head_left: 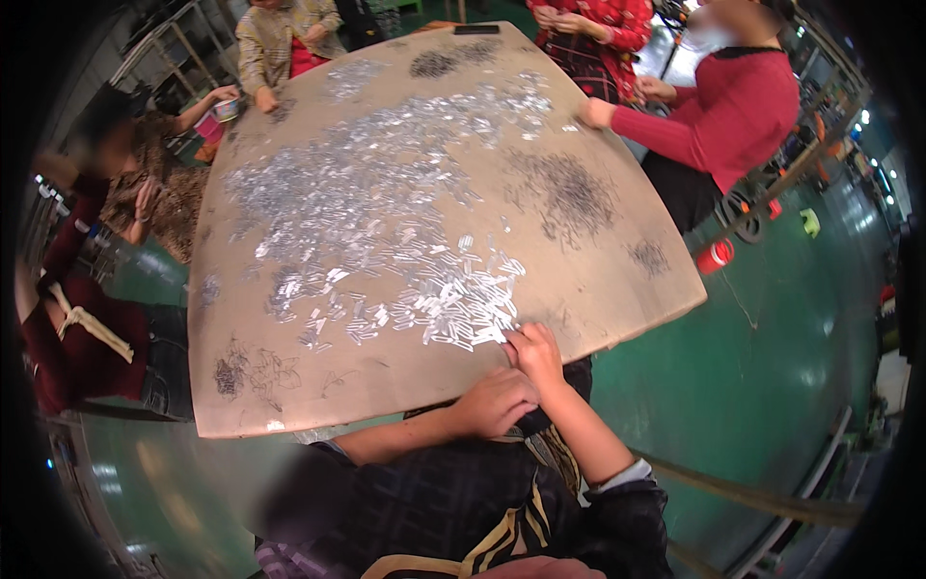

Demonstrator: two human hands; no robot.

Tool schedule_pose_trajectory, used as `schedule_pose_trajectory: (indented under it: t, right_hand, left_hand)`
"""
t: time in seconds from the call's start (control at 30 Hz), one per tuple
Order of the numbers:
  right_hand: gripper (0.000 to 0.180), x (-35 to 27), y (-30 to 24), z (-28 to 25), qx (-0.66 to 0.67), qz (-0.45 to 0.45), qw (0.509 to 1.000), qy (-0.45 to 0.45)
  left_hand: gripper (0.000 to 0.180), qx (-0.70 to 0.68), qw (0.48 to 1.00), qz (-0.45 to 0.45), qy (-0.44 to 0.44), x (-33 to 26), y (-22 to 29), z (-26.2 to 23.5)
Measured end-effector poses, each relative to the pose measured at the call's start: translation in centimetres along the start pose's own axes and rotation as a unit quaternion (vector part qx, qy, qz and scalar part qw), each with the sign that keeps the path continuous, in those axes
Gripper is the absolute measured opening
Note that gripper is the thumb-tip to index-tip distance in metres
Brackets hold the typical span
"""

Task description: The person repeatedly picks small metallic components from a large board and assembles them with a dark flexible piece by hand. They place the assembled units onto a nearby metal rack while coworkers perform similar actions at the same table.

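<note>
Head view: large brown board worktop (289,386) with rounded corners, strewn with a wide spread of small flat shiny silver metal pieces (386,203), thickest through the middle and trailing down to the near edge, presumably dumped loose so several people can reach in from every side. Darker heaps of thin grey wire-like bits (569,193) sit apart toward the right and far end, likely kept separate from the silver ones. Right hand (535,355) lies at the near edge, its fingertips (509,338) touching the nearest clump of silver pieces (463,314); the grip looks pressed together as if pinching a piece, but too small to tell if anything is actually held. Left hand (497,400) rests just behind and left of it at the worktop edge, fingers curled in loosely, no visible item in the grip, cannot tell if closed on something. So the nearest silver clump lies right at the right fingertips, just ahead and left of them, and well within reach of the left hand. Other people: one in a red sweater (733,116) at the far right with a hand on the worktop edge, others seated at the left and far end. Green floor (772,367) around, red cylinder-shaped thing (715,257) beside the right corner.
</note>
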State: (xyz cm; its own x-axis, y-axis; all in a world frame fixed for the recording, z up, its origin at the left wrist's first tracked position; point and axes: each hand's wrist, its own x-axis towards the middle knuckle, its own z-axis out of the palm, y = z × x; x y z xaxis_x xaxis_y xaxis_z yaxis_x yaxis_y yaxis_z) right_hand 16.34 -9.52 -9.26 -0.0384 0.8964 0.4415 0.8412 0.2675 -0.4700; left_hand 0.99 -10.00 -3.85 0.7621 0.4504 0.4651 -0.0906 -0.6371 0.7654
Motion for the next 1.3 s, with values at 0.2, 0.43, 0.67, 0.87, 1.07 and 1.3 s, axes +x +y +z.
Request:
schedule_pose_trajectory:
  t: [0.2,0.43,0.67,0.87,1.07,1.3]
  right_hand:
    - [0.015,0.2,0.7,0.3,-0.008,0.000,1.000,-0.028]
    - [0.012,0.2,0.1,0.1,0.028,0.011,1.000,-0.009]
    - [0.013,0.1,0.5,0.3,0.022,-0.025,0.999,-0.023]
    - [0.012,0.2,0.5,-0.4,0.065,0.010,0.998,0.005]
    - [0.009,-0.1,0.0,-4.3,0.331,0.260,0.907,0.005]
    - [0.016,-1.5,-1.7,-9.9,0.501,0.363,0.785,0.020]
  left_hand:
    - [0.014,-0.002,1.000,0.004,-0.004,0.1,-0.4,0.3]
    - [0.016,-0.010,1.000,0.003,-0.003,0.3,-0.1,0.4]
    - [0.015,-0.028,1.000,0.001,-0.004,0.5,0.2,0.4]
    - [0.014,-0.008,1.000,-0.005,-0.010,0.5,0.3,0.3]
    - [0.013,0.008,1.000,-0.012,-0.003,0.6,0.3,0.2]
    - [0.007,-0.011,0.997,-0.073,0.027,1.5,0.2,0.8]
